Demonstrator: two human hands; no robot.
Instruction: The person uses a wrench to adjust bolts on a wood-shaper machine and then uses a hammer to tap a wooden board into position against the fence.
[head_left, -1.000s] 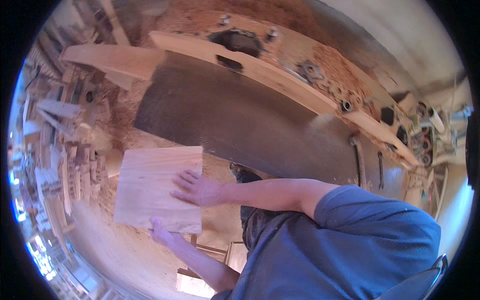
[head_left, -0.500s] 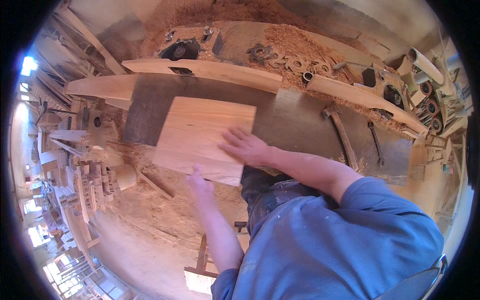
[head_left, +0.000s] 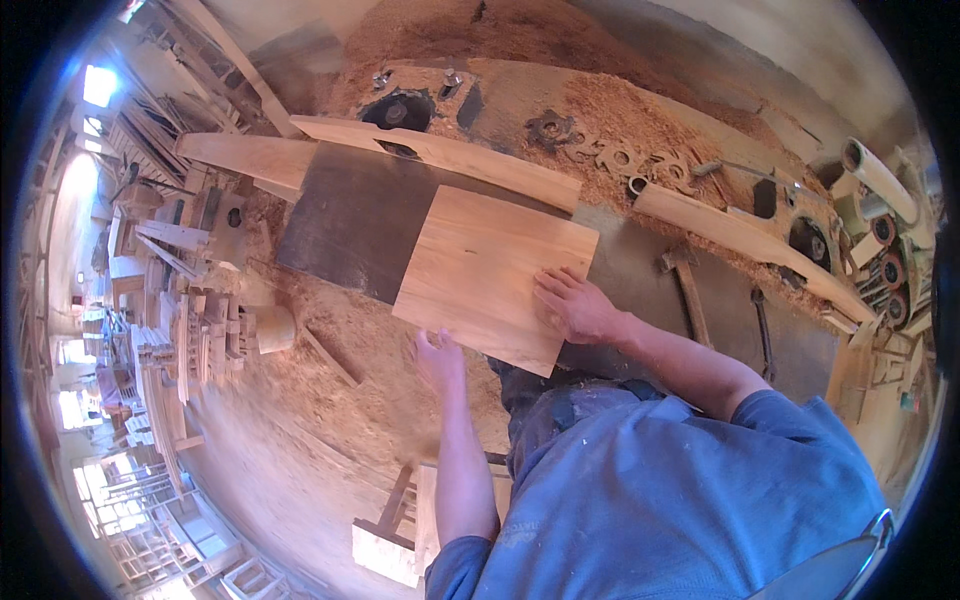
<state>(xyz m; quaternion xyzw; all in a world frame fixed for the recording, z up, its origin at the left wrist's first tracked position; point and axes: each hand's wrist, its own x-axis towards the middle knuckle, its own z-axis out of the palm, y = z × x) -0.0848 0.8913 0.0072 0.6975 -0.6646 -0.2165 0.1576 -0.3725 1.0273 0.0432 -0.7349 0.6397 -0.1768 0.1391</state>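
A square, pale wooden board [head_left: 490,270] with a small dark knot lies on the dark metal machine table [head_left: 350,220], close to a long wooden fence [head_left: 480,165]. My right hand [head_left: 580,305] rests on top of its right part, fingers stretched over the surface. Just at the board's near edge is my left hand [head_left: 438,360], its fingers apart; whether the fingertips touch the wood I cannot tell. Neither hand is wrapped round anything.
A hammer [head_left: 688,298] and a wrench [head_left: 764,333] lie on the table's right part. Behind the fences, toothed cutter heads [head_left: 555,130] sit among shavings. Another wooden fence [head_left: 745,240] stands at right. Stacked wood [head_left: 215,335] is at left, above a sawdust-strewn floor [head_left: 290,440].
The board has moved right along the table, with my right hand on it. My left hand has opened its fingers and shifted right at the near edge. The whole view has shifted slightly.
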